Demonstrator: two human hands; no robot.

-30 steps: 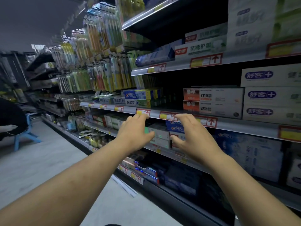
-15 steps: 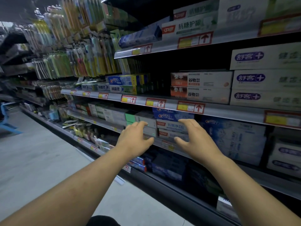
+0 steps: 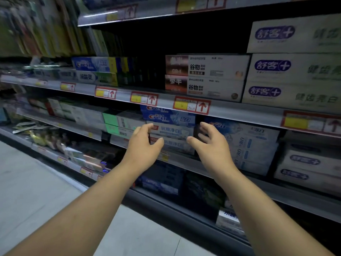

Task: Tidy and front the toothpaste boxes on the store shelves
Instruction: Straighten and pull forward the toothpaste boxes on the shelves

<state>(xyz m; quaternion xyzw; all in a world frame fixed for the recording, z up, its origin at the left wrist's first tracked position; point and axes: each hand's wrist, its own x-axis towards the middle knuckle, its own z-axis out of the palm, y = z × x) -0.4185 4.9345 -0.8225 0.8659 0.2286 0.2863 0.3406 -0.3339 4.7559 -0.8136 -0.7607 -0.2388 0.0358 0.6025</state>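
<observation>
A stack of toothpaste boxes sits on the middle shelf: two blue Crest boxes [image 3: 171, 117] on top, two white boxes with red logos [image 3: 173, 131] below. My left hand [image 3: 144, 145] hovers at the stack's left end, fingers loosely curved and holding nothing. At the right end my right hand [image 3: 210, 143] is spread open, thumb pointing toward the stack; whether it touches the boxes is unclear. Green-and-white boxes [image 3: 118, 121] lie left of the stack. Pale blue boxes [image 3: 252, 145] stand to its right.
The shelf edge [image 3: 239, 109] above carries red and yellow price tags. On that upper shelf are brown-and-white boxes [image 3: 206, 76] and large white boxes [image 3: 295, 67]. Lower shelves hold more boxes [image 3: 162, 180]. Grey aisle floor [image 3: 33, 182] lies at the left.
Both hands have dropped from the upper shelf's price rail to the stack on the shelf below and closed in on its two ends. The camera has moved closer to the shelves.
</observation>
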